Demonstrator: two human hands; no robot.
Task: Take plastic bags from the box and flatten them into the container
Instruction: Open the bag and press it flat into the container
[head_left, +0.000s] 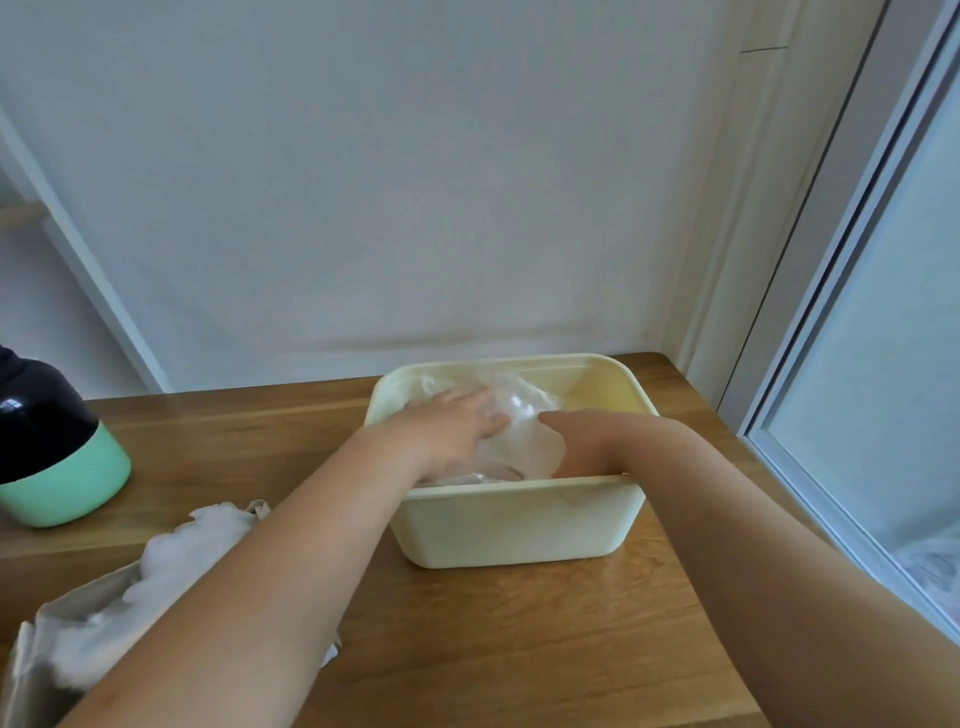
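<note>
Pressing bags (522, 439) into the container (519, 525) on the wooden table (493, 649), both hands (452, 431) (584, 441) lie flat.

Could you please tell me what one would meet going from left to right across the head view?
The box, then the left hand and the right hand, both inside the container, then the window frame.
</note>
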